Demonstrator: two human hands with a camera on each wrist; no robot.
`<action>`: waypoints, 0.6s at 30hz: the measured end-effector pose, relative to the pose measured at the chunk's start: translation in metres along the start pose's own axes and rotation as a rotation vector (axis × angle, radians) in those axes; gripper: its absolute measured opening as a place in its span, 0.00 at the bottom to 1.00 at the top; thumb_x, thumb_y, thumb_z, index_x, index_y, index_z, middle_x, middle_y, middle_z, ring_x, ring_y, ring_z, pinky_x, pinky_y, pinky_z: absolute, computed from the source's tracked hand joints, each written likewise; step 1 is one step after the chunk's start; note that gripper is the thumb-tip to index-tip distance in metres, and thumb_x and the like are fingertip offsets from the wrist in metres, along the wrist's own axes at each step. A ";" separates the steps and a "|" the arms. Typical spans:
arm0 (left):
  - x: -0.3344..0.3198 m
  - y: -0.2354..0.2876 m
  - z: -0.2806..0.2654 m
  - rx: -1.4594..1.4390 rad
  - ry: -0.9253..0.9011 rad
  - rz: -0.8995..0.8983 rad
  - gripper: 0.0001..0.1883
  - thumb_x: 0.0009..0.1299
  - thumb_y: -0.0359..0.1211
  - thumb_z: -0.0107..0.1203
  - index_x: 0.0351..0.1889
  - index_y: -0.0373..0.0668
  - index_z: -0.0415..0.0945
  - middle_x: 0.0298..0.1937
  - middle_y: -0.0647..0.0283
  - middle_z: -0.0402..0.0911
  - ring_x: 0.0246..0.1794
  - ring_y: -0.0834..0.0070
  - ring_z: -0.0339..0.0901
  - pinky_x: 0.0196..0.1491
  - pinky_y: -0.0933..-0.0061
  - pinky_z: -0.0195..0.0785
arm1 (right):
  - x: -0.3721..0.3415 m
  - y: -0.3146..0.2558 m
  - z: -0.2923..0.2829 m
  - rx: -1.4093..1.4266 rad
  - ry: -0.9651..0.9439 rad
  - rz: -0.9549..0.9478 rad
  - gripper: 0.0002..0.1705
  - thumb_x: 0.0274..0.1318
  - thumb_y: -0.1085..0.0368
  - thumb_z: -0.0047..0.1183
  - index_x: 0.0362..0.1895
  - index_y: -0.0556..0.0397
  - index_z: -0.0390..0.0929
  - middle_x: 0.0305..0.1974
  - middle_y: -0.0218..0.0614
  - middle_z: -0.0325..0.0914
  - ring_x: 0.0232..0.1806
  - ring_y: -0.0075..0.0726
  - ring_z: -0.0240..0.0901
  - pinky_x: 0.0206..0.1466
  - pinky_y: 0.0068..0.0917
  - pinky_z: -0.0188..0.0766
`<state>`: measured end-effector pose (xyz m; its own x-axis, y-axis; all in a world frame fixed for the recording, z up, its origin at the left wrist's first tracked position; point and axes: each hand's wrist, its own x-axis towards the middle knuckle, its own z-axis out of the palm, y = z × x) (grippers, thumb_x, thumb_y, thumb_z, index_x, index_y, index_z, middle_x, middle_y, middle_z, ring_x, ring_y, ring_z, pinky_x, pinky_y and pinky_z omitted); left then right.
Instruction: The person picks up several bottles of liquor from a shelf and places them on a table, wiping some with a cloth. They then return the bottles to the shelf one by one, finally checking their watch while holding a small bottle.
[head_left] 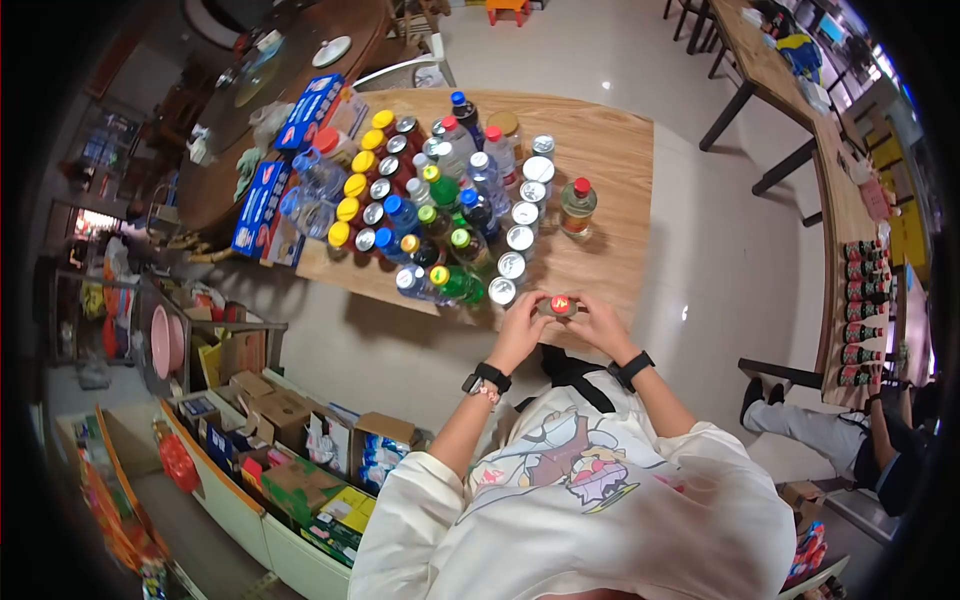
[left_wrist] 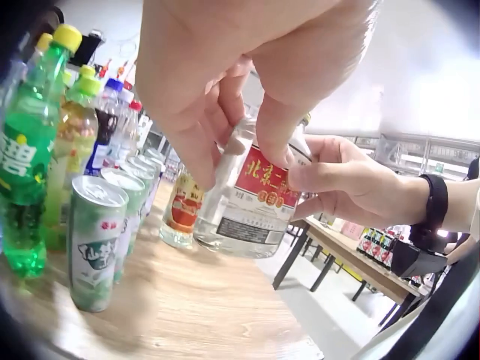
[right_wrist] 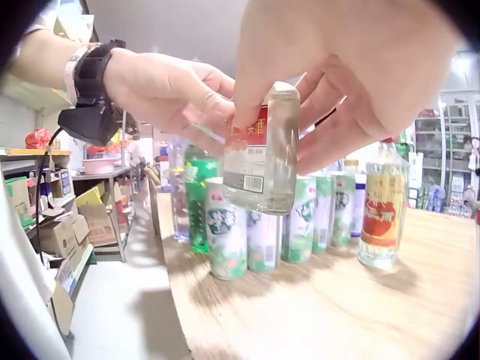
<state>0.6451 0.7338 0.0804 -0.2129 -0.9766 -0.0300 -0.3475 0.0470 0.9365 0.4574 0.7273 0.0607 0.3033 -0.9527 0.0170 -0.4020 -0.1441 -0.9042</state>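
Observation:
Both hands hold a clear, flat glass liquor bottle (left_wrist: 244, 202) with a red and white label, near the table's front edge. In the head view its red cap (head_left: 560, 303) faces up between the fingers. The left hand (head_left: 518, 332) grips it from one side and the right hand (head_left: 604, 330) from the other; in the right wrist view the bottle (right_wrist: 270, 172) hangs above the tabletop. Beyond it stands another liquor bottle (head_left: 577, 210) with a red cap and an orange label. A row of white-green cans (head_left: 511, 264) lies left of that bottle, upright.
Several drink bottles, such as a green soda bottle (head_left: 455, 284), crowd the wooden table (head_left: 625, 170). Blue boxes (head_left: 262, 208) line its left edge. Shelves with cartons (head_left: 285, 415) stand at lower left. At right, small bottles (head_left: 862, 310) line a long table, with another person's legs (head_left: 810, 425) nearby.

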 end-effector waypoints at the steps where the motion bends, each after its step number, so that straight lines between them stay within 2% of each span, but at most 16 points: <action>1: 0.013 -0.007 0.005 0.016 -0.003 -0.024 0.19 0.60 0.23 0.57 0.50 0.37 0.69 0.50 0.57 0.73 0.48 0.66 0.74 0.48 0.72 0.69 | 0.010 0.011 -0.001 0.005 0.010 0.011 0.26 0.45 0.65 0.63 0.50 0.56 0.71 0.45 0.43 0.77 0.47 0.41 0.76 0.50 0.32 0.74; 2: 0.025 -0.019 0.012 0.067 -0.009 -0.020 0.27 0.60 0.25 0.58 0.58 0.38 0.63 0.54 0.54 0.70 0.52 0.64 0.72 0.50 0.73 0.69 | 0.019 0.022 -0.002 -0.042 0.042 0.021 0.26 0.45 0.65 0.63 0.50 0.56 0.71 0.45 0.43 0.77 0.47 0.41 0.75 0.51 0.32 0.73; 3: 0.035 -0.026 0.018 0.067 -0.021 -0.024 0.27 0.60 0.25 0.58 0.58 0.38 0.63 0.54 0.54 0.70 0.52 0.64 0.72 0.50 0.73 0.69 | 0.027 0.033 -0.003 -0.089 0.070 0.031 0.25 0.45 0.65 0.63 0.49 0.56 0.71 0.46 0.44 0.76 0.48 0.41 0.75 0.51 0.32 0.73; 5: 0.054 -0.041 0.033 0.095 0.014 -0.189 0.37 0.60 0.28 0.60 0.66 0.36 0.53 0.57 0.49 0.67 0.54 0.63 0.70 0.52 0.73 0.68 | 0.044 0.055 -0.001 -0.056 0.114 0.055 0.25 0.45 0.64 0.62 0.49 0.55 0.71 0.45 0.44 0.76 0.48 0.44 0.75 0.49 0.33 0.73; 6: 0.060 -0.053 0.042 -0.040 0.008 -0.260 0.43 0.61 0.30 0.60 0.69 0.32 0.44 0.60 0.47 0.65 0.55 0.64 0.70 0.53 0.72 0.67 | 0.051 0.065 0.000 -0.026 0.153 0.068 0.24 0.46 0.63 0.62 0.48 0.54 0.71 0.45 0.45 0.76 0.47 0.47 0.74 0.47 0.35 0.72; 7: 0.067 -0.060 0.047 -0.040 0.004 -0.268 0.43 0.61 0.30 0.60 0.69 0.32 0.44 0.60 0.47 0.65 0.55 0.64 0.70 0.53 0.72 0.67 | 0.057 0.070 0.001 0.005 0.191 0.081 0.23 0.46 0.62 0.61 0.48 0.53 0.71 0.44 0.46 0.76 0.46 0.50 0.74 0.44 0.36 0.72; 9: 0.078 -0.075 0.055 -0.233 -0.052 -0.469 0.41 0.64 0.30 0.57 0.69 0.29 0.43 0.65 0.46 0.59 0.55 0.66 0.69 0.54 0.72 0.65 | 0.066 0.082 0.001 -0.027 0.196 0.101 0.23 0.47 0.62 0.61 0.48 0.53 0.71 0.45 0.47 0.75 0.47 0.52 0.72 0.46 0.36 0.71; 11: 0.083 -0.100 0.069 -0.300 -0.029 -0.448 0.39 0.66 0.30 0.54 0.68 0.28 0.41 0.68 0.45 0.56 0.54 0.68 0.71 0.55 0.73 0.65 | 0.072 0.093 0.002 -0.113 0.218 0.076 0.22 0.48 0.62 0.60 0.48 0.53 0.71 0.44 0.47 0.75 0.46 0.53 0.72 0.46 0.38 0.70; 14: 0.089 -0.108 0.074 -0.359 -0.072 -0.480 0.37 0.67 0.29 0.51 0.69 0.30 0.41 0.69 0.47 0.54 0.51 0.73 0.71 0.50 0.77 0.66 | 0.080 0.101 0.004 -0.079 0.202 0.094 0.21 0.48 0.63 0.59 0.48 0.53 0.71 0.43 0.47 0.75 0.46 0.53 0.71 0.46 0.39 0.69; 18: 0.089 -0.097 0.075 -0.540 -0.100 -0.528 0.36 0.68 0.28 0.50 0.70 0.34 0.41 0.70 0.53 0.55 0.48 0.80 0.68 0.42 0.82 0.64 | 0.083 0.109 0.008 -0.081 0.190 0.068 0.21 0.47 0.65 0.58 0.47 0.53 0.70 0.42 0.47 0.74 0.45 0.53 0.70 0.46 0.39 0.68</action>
<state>0.5914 0.6583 -0.0388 -0.2331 -0.8158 -0.5293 0.0628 -0.5558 0.8289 0.4460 0.6344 -0.0404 0.1083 -0.9931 0.0444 -0.4860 -0.0918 -0.8691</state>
